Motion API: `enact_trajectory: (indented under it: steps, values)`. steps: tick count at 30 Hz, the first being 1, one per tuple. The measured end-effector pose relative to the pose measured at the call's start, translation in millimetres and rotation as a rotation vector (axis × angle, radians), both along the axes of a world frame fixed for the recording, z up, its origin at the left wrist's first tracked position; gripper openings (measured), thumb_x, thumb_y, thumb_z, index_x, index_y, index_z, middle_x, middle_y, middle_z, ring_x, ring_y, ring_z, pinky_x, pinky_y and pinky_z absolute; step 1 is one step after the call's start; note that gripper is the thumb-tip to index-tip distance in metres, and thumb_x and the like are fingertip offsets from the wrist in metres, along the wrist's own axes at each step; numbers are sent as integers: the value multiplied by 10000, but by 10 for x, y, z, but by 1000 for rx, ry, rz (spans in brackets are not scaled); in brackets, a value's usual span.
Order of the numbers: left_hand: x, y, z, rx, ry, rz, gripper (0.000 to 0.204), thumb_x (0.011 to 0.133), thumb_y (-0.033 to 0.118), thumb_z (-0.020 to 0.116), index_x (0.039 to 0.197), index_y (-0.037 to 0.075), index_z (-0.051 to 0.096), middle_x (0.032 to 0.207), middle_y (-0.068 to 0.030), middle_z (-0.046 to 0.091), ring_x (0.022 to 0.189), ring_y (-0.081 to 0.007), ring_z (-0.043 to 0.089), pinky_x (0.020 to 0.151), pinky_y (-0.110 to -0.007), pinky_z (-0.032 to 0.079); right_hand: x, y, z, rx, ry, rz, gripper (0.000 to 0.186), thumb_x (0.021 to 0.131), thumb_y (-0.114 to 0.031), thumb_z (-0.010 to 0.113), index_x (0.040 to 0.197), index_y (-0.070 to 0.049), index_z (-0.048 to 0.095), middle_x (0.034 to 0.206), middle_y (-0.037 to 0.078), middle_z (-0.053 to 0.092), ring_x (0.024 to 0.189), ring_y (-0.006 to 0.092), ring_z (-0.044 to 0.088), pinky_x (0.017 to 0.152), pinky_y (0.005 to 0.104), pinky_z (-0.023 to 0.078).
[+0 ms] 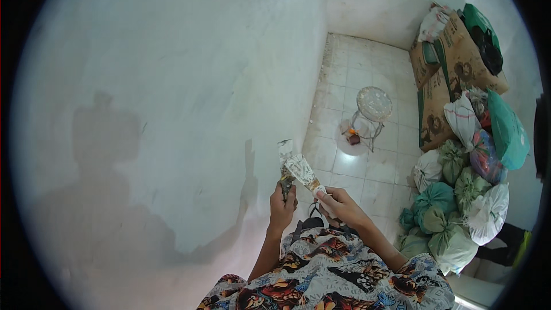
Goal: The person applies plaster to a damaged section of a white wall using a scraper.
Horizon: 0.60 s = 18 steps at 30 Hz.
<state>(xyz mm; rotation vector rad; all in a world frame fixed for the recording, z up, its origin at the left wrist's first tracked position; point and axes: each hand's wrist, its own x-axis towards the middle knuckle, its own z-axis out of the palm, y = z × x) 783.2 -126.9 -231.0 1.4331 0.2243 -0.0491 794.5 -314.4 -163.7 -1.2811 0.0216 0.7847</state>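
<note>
My left hand (282,206) is closed around the dark, stained handle of an upright putty knife (284,147), whose blade is streaked with white paste. My right hand (341,206) grips a second putty knife (299,167) by its light, plaster-smeared handle. Its wide blade, thickly coated with white, slants up and left across the first knife; whether the two touch I cannot tell. Both hands are low in the middle of the view, beside the pale wall (189,80) on my left, which carries my shadow.
A round, spattered stool (373,103) stands on the white tiled floor (381,163), with small orange and brown items (353,138) beneath. Along the right, large cardboard pieces (459,51) and several tied sacks (485,212) are piled against the walls. The far wall (379,0) closes the space.
</note>
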Motion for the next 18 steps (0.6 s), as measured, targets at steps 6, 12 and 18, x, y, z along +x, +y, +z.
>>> enact_trajectory:
  steps: [6,12,18]
  values:
    - [526,-259,-102,49,-72,-112,216,955,85,514,1152,-4,526,651,20,479,487,-53,425,430,-224,349,410,-271,-10,-42,39,-83,362,1014,-346,458,955,3,532,608,2,479,378,75,418,331,225,308]
    - [1092,-659,-17,217,-67,-187,169,930,71,538,1072,-19,551,611,-14,529,495,-79,487,440,-252,395,827,-704,-71,46,-9,-165,356,1017,-339,453,963,6,523,612,15,490,369,86,433,331,232,331]
    - [1590,-1305,-58,395,-163,-203,109,918,56,530,999,-16,543,666,-20,553,540,-97,527,473,-255,423,1292,-1356,-54,75,-10,-185,335,1014,-325,463,984,4,519,615,24,496,375,94,452,341,237,349]
